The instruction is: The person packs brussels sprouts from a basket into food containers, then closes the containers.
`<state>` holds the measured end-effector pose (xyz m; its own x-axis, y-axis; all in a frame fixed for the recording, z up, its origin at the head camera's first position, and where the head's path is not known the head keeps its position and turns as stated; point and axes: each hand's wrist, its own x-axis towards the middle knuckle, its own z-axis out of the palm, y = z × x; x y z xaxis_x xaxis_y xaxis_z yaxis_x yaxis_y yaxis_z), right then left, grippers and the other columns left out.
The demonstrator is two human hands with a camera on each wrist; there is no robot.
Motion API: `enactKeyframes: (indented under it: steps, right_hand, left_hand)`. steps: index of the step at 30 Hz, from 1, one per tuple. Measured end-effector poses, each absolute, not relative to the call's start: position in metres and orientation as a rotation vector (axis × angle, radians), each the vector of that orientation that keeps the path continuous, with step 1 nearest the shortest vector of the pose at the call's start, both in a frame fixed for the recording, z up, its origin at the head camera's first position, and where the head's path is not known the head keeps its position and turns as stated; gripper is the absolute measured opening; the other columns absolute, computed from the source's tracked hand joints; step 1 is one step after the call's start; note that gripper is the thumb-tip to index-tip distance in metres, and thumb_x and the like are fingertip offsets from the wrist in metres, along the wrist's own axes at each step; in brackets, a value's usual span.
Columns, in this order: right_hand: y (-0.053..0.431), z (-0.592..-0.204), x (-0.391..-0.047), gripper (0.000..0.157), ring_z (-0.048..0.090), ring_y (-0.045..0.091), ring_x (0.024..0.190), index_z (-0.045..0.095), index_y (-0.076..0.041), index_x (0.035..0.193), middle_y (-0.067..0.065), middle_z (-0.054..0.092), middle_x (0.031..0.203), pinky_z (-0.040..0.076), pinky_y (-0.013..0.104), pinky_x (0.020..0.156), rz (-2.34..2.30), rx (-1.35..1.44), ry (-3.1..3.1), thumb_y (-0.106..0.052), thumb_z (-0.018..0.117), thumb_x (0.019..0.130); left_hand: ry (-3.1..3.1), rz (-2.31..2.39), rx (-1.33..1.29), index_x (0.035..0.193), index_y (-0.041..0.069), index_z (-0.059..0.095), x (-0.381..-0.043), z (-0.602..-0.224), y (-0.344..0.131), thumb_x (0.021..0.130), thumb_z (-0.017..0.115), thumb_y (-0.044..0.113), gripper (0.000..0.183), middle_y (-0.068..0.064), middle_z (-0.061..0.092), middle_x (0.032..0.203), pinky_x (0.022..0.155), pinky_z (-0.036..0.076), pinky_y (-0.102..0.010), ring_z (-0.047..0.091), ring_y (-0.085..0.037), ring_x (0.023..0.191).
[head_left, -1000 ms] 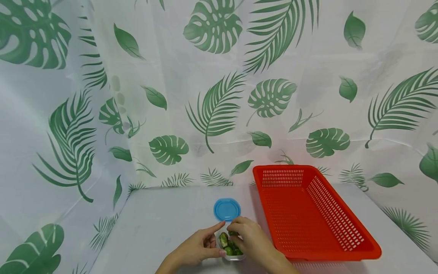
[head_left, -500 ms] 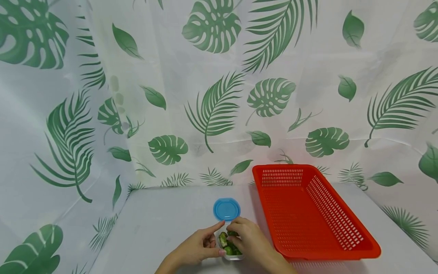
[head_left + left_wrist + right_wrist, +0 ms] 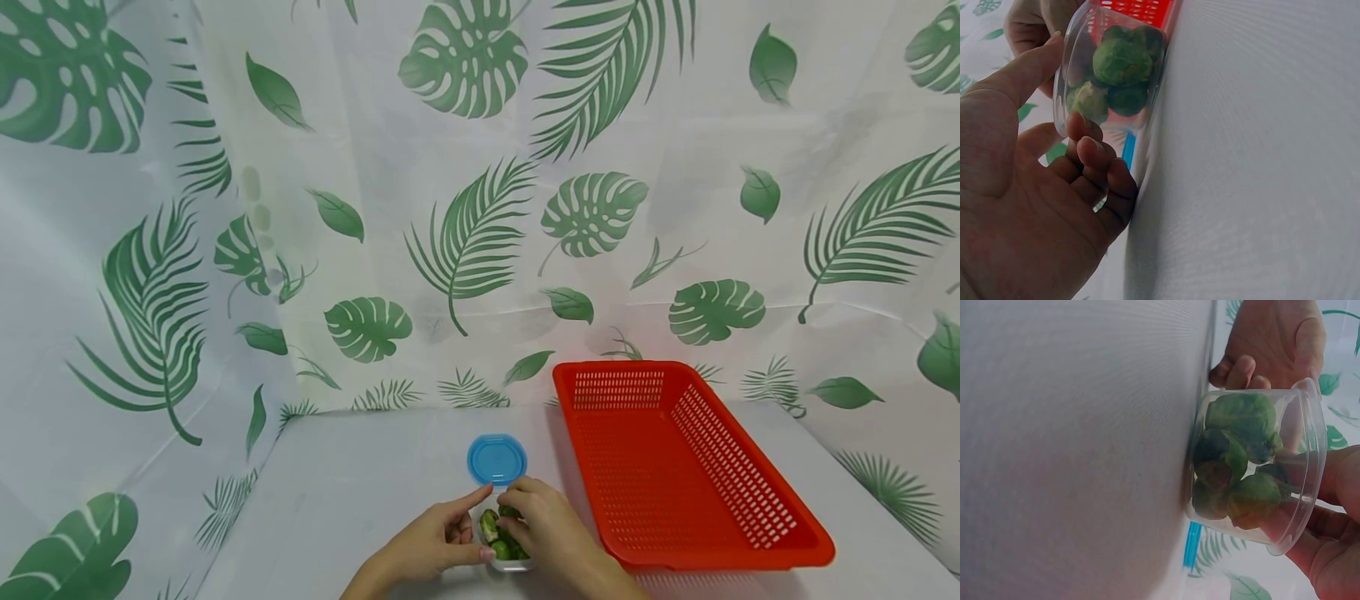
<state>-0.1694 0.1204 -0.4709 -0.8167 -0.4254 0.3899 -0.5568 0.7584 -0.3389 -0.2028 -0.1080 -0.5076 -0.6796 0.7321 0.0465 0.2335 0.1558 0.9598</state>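
Note:
A clear plastic container (image 3: 513, 566) with several green Brussels sprouts (image 3: 1122, 61) in it stands upright on the table. My left hand (image 3: 433, 540) holds it from the left, thumb at the near rim and index finger stretched toward the far rim. The other left fingers are curled beside the wall. From the right, my right hand (image 3: 553, 529) reaches over the rim with its fingertips inside, pinching a Brussels sprout (image 3: 509, 511) near the top. In the right wrist view, the right fingers show through the wall, beside the sprouts. Just behind the container lies a blue lid (image 3: 497, 459).
A large red perforated basket (image 3: 660, 467) stands right of the hands, near the right forearm. White sheeting with green leaf prints (image 3: 480, 250) hangs behind and at the sides of the white table (image 3: 352, 467).

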Motion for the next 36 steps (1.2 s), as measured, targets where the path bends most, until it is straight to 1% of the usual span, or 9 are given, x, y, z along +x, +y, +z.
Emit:
enactKeyframes:
  steps: [13, 24, 29, 36]
  right_hand:
    - [0.1215, -0.4722, -0.1694, 0.017, 0.065, 0.007, 0.086, 0.08, -0.007, 0.101, -0.002, 0.071, 0.097, 0.061, 0.029, 0.077, 0.663, 0.769, -2.688, -0.01, 0.086, 0.085]
    - [0.1209, -0.4722, -0.1686, 0.011, 0.062, 0.005, 0.083, 0.08, -0.01, 0.096, -0.004, 0.069, 0.094, 0.06, 0.026, 0.076, 0.634, 0.776, -2.708, -0.008, 0.085, 0.086]
    - [0.1205, -0.4718, -0.1677, 0.011, 0.062, 0.005, 0.083, 0.08, -0.009, 0.095, -0.003, 0.069, 0.093, 0.06, 0.025, 0.075, 0.616, 0.789, -2.696, -0.008, 0.085, 0.086]
    - [0.1195, -0.4722, -0.1669, 0.012, 0.063, 0.007, 0.084, 0.08, -0.008, 0.096, -0.003, 0.069, 0.093, 0.06, 0.026, 0.075, 0.564, 0.799, -2.674, -0.009, 0.085, 0.085]
  left_hand:
    - [1.996, 1.539, 0.925, 0.165, 0.013, 0.03, -0.2037, -0.5098, -0.1079, 0.098, 0.075, 0.024, 0.082, 0.004, 0.056, 0.081, 0.055, 0.037, -0.016, 0.041, 0.001, 0.059]
    - [2.006, 1.531, 0.917, 0.165, 0.015, 0.031, -0.2034, -0.5085, -0.1079, 0.098, 0.075, 0.026, 0.081, 0.003, 0.056, 0.081, 0.055, 0.037, -0.016, 0.041, 0.001, 0.059]
    - [2.006, 1.531, 0.917, 0.165, 0.015, 0.031, -0.2036, -0.5092, -0.1078, 0.098, 0.075, 0.026, 0.081, 0.004, 0.056, 0.081, 0.055, 0.037, -0.016, 0.041, 0.001, 0.059]
    - [2.001, 1.547, 0.913, 0.164, 0.016, 0.032, -0.203, -0.5081, -0.1082, 0.097, 0.076, 0.024, 0.081, 0.001, 0.056, 0.081, 0.054, 0.037, -0.016, 0.041, 0.0, 0.059]
